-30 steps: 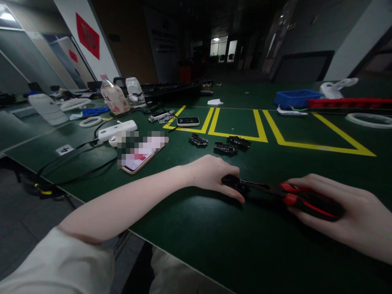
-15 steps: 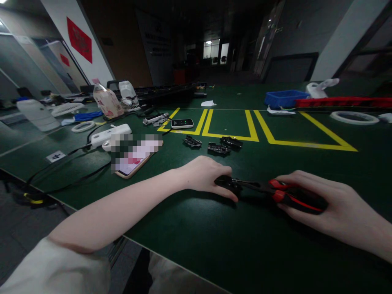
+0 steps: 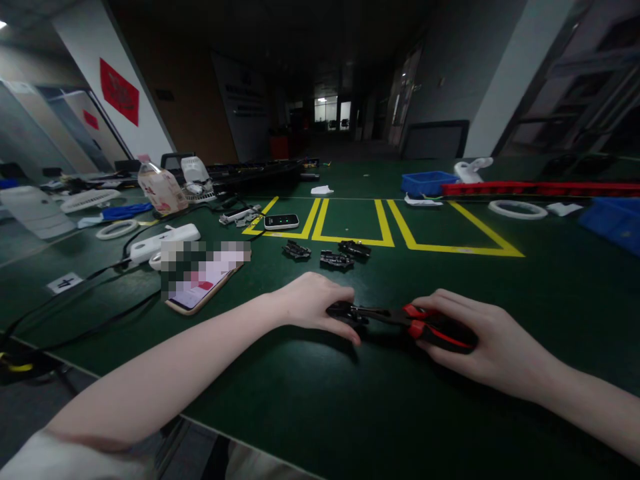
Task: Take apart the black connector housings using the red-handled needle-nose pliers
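Observation:
My right hand (image 3: 487, 343) grips the red and black handles of a pair of pliers (image 3: 425, 325) lying low over the green table (image 3: 350, 413). The pliers' dark jaws point left and meet a small black part (image 3: 346, 312). My left hand (image 3: 313, 303) holds that part down against the table, fingers curled over it. Three more small black parts (image 3: 327, 253) lie in a row just beyond my hands.
A phone (image 3: 203, 283) lies face up to the left, beside a white power strip (image 3: 160, 241) with black cables. A small black device (image 3: 281, 221) sits on yellow floor-style tape lines (image 3: 400, 230). Bottle, fans, tape rolls and blue bins (image 3: 425, 183) stand farther back.
The view has swung right and tilted up a little. Both hands stay together on the pliers and the black part, with no visible change of grip.

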`<action>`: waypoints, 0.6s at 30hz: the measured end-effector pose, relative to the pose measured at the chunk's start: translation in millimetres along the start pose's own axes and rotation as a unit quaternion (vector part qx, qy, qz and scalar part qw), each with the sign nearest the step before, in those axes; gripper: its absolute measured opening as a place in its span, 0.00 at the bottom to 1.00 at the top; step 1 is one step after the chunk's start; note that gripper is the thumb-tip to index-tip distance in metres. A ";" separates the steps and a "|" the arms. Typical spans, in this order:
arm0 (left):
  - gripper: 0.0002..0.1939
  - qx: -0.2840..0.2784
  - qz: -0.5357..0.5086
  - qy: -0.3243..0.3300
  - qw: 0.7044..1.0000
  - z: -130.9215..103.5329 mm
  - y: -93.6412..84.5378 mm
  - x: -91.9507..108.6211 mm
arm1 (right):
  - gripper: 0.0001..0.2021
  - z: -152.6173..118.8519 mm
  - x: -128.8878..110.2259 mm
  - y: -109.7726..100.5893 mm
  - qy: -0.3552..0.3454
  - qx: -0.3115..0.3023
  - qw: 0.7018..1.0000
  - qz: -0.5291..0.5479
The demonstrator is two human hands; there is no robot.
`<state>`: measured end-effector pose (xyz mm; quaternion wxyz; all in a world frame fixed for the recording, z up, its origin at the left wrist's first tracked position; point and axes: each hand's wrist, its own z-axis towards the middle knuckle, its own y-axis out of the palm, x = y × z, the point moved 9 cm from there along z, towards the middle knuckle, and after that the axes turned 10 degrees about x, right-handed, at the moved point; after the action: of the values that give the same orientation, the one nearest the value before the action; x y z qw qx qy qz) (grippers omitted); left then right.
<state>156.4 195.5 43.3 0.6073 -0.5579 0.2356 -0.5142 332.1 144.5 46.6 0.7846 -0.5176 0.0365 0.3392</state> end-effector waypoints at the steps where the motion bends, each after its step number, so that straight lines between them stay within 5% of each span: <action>1: 0.28 -0.002 0.004 0.003 1.000 0.1 -0.1 0.8 | 0.20 -0.1 -0.5 -0.5 -0.001 0.001 1.000 -0.001; 12: 0.29 0.066 0.055 0.031 0.996 -0.4 -21.1 13.4 | 0.19 -1.8 3.4 -0.4 0.016 -0.002 1.000 -0.019; 17: 0.19 0.231 -0.071 0.108 0.964 -17.7 -66.8 71.7 | 0.20 -1.6 4.1 1.0 0.007 -0.008 0.999 -0.043; 18: 0.18 0.226 -0.116 0.115 0.960 -24.3 -65.3 85.4 | 0.20 -1.6 4.4 0.7 0.007 -0.005 0.999 -0.046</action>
<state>142.6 119.1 121.4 0.6230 -0.3665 0.1151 -0.6814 335.5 145.5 43.5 0.7964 -0.5251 0.0168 0.2995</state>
